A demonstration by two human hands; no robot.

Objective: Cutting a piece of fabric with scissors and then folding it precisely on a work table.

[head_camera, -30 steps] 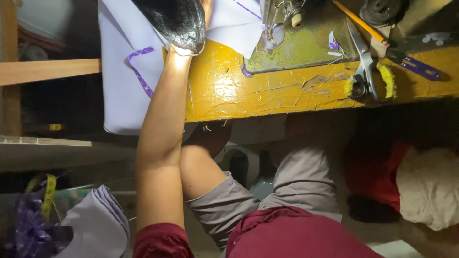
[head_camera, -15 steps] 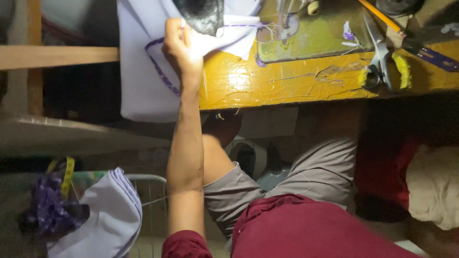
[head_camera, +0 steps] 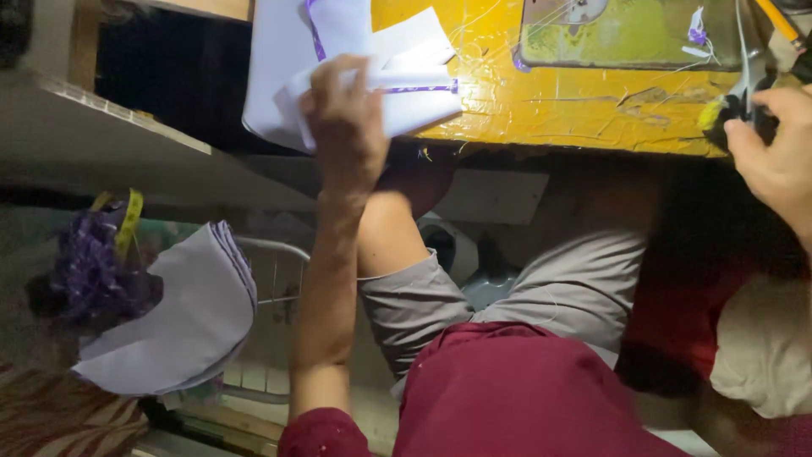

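My left hand [head_camera: 342, 118] grips a folded piece of white fabric with a purple edge stripe [head_camera: 406, 85] at the front edge of the yellow table [head_camera: 575, 106]. More of the white fabric [head_camera: 275, 63] hangs off the table's left end. My right hand [head_camera: 774, 161] reaches to the table's right edge and rests on the dark handles of a pair of scissors [head_camera: 740, 110]. A yellow tag lies beside those handles. Whether the fingers have closed around the scissors is not clear.
A greenish metal plate [head_camera: 626, 34] is set into the table top. A stack of white fabric pieces [head_camera: 182, 309] lies on a wire stand at my lower left, beside a purple bundle and a yellow tape measure [head_camera: 123, 224]. My knees sit under the table.
My left hand has pulled the white fabric toward the table's front edge and folded it. The dark object above it has left the view. My right hand has come in at the scissors.
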